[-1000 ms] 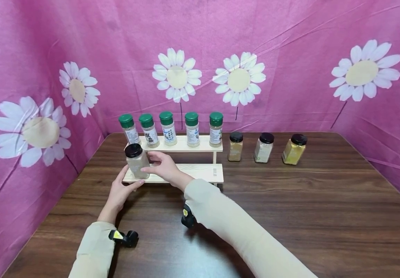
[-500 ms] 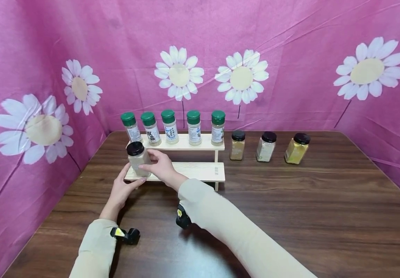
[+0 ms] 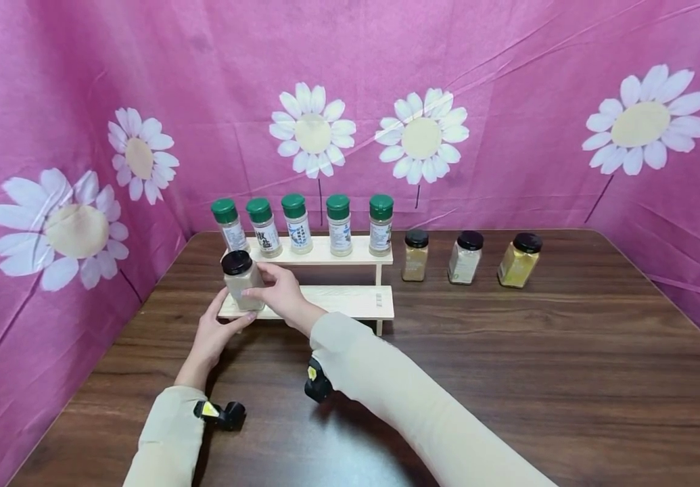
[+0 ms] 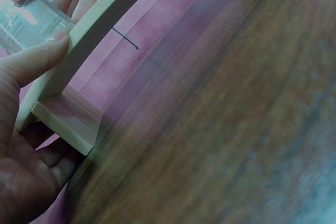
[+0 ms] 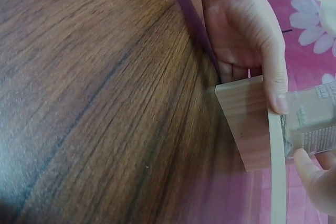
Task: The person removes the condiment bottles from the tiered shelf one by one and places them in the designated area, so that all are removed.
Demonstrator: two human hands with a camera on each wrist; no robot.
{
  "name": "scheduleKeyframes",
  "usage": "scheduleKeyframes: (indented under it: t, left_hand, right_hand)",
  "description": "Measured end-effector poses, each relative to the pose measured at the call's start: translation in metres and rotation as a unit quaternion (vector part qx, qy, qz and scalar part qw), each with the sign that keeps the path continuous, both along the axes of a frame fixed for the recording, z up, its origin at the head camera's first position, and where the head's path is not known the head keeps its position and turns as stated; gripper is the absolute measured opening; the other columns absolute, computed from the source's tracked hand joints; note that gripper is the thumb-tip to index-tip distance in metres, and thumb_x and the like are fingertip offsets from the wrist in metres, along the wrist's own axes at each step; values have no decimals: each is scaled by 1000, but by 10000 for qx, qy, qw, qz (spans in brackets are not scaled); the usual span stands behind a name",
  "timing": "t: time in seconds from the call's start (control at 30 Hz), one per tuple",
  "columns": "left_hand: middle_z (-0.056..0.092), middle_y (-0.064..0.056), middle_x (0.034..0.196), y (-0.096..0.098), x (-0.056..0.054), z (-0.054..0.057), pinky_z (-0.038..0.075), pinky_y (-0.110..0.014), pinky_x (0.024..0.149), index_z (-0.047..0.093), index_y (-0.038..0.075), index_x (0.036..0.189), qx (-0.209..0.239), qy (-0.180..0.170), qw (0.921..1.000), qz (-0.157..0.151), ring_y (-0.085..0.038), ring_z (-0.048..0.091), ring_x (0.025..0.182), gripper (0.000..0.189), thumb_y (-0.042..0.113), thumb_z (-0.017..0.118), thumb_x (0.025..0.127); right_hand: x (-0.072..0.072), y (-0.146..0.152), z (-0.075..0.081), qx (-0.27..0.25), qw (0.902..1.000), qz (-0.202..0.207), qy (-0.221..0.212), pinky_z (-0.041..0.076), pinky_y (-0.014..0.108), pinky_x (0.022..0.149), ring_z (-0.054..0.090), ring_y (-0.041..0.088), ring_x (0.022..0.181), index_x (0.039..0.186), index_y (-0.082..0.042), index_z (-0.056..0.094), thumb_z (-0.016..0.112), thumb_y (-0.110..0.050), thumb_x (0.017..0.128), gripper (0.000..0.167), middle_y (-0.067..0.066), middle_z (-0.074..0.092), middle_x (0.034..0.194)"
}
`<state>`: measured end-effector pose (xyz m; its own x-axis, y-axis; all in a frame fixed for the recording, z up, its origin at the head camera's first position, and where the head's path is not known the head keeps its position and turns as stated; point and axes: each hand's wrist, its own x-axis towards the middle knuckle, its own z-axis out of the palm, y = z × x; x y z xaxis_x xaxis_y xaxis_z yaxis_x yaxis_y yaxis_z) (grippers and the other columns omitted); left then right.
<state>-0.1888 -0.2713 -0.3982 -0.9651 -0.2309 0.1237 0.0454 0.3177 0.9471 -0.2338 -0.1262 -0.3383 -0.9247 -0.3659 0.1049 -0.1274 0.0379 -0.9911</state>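
Observation:
A black-lidded spice jar (image 3: 245, 284) with pale powder stands at the left end of the lower step of a two-step wooden rack (image 3: 350, 302). My right hand (image 3: 284, 295) holds the jar from its right side, thumb in front and fingers behind. Around the rack's left end my left hand (image 3: 212, 336) grips the board. In the left wrist view, the left thumb (image 4: 44, 59) lies over the board's edge beside the jar's base, and the other fingers go behind the rack's leg (image 4: 71, 121). The jar's base meets the board in the right wrist view.
Several green-capped shakers (image 3: 340, 230) line the rack's upper step. To the rack's right, on the brown table (image 3: 508, 379), stand a black-lidded tan jar (image 3: 414, 260), a pale jar (image 3: 464, 262) and a yellow jar (image 3: 518, 265). Pink flowered cloth (image 3: 362, 81) hangs behind.
Both hands keep their hold on the jar and the rack. The whole head view shifted slightly about half a second ago; the jar stays at the lower step's left end.

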Motion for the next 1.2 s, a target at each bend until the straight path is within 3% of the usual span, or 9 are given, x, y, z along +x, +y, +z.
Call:
scheduleKeyframes:
  t: [0.43,1.2]
  left_hand:
    - [21,-16,137,-3,1,1,12,-43,99,23,9,137,-254,-259,9993,20,-27,15,123,83,18,72,71]
    - [21,-20,137,0,3,3,13,-40,99,23,10,137,-212,-243,9995,22,-28,17,122,80,15,70,72]
  right_hand:
    - [-1,10,-2,-335,9994,71,-81,42,20,75,55,12,89,117,-6,53,71,0,68,52,7,61,100]
    - [8,43,5,-298,9995,-36,-65,43,21,75,54,19,93,117,-5,54,72,1,66,54,11,60,101]
